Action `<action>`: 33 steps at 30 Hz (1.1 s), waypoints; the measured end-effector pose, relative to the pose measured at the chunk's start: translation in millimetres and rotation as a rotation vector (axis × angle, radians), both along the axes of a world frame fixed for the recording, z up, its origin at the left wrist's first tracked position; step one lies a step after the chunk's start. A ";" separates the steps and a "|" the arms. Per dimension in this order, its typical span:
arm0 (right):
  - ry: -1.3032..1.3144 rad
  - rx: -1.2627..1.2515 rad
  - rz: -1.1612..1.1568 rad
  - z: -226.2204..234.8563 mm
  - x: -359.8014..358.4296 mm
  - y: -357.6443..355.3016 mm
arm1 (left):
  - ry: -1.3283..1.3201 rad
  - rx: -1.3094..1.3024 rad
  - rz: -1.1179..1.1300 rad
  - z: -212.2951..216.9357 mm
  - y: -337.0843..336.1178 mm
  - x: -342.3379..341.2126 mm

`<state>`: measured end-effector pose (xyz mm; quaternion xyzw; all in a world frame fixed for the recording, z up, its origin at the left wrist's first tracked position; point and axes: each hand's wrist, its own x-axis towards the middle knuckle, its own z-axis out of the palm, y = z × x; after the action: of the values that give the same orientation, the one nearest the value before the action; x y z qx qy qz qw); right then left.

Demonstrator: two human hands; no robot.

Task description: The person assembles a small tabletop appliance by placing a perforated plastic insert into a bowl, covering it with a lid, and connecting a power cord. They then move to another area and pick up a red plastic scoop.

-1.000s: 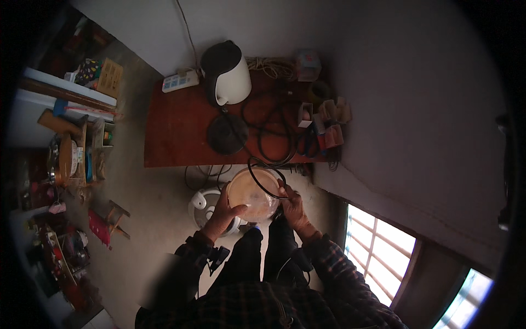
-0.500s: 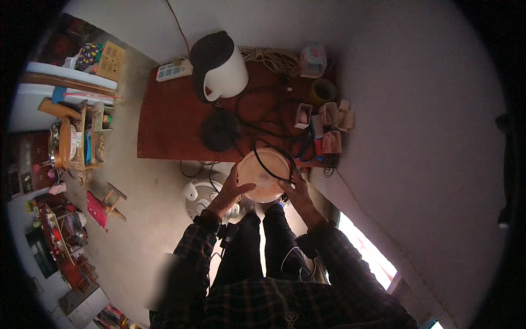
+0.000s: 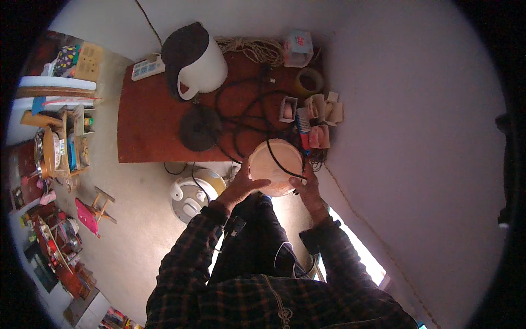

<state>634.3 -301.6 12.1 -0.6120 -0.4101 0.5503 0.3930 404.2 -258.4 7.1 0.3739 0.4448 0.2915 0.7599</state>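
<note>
Between my hands is a round, pale pinkish-beige tub or lidded container (image 3: 268, 156), at the front edge of the red-brown table. My left hand (image 3: 246, 185) grips its left side, thumb lying over the top. On the right side my right hand (image 3: 310, 189) holds the rim, fingers partly hidden beneath. A black cable (image 3: 272, 148) loops across the top of the container and reaches my right thumb. What the container holds cannot be seen. Behind it, a white kettle with a black lid (image 3: 211, 68) and a dark round base (image 3: 200, 129) rest on the table.
On the red-brown table (image 3: 142, 126) are a power strip (image 3: 148, 68), coiled rope (image 3: 255, 49), a tape roll (image 3: 309, 82), small open boxes (image 3: 318, 137) and a brush (image 3: 303, 122). A rice cooker (image 3: 192, 198) stands on the floor beside my legs. A wall (image 3: 405, 137) rises at right.
Both hands have carried the container to the right along the table's front edge, with the cable still across it. The view has shifted, so the table appears farther left.
</note>
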 end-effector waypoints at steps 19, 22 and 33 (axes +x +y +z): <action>0.156 -0.141 -0.077 -36.6 28.3 -2.2 | 0.282 0.134 -0.172 -22.3 36.3 31.5; 0.222 -0.173 -0.146 -31.9 25.3 -3.3 | 0.089 0.151 -0.114 -22.5 36.7 30.6; 0.258 -0.183 -0.233 -36.8 20.8 -5.8 | 0.178 0.185 -0.075 -21.5 35.8 35.3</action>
<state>655.1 -307.5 -24.8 -0.6129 -0.2310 0.6099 0.4461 439.5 -222.5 -14.4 0.4830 0.4675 0.2683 0.6901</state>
